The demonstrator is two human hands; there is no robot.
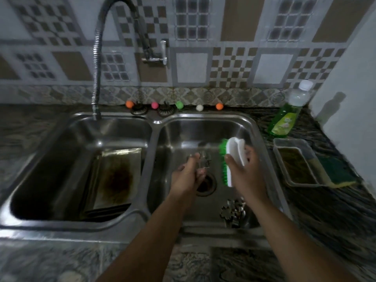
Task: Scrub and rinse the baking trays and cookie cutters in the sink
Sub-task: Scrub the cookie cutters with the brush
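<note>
Above the drain (204, 185), the left hand (188, 175) pinches a cookie cutter (203, 160); the right hand (243, 166) grips the scrub brush (230, 159), bristles facing it for scrubbing.

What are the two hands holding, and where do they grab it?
The right hand grips a scrub brush by its white back. The left hand pinches a small metal cookie cutter by its edge, over the sink.

Dim kitchen before me: patterned grey-brown wall tiles (230, 64), dark marbled countertop (329, 210), plain white side wall (350, 94) at my right.
</note>
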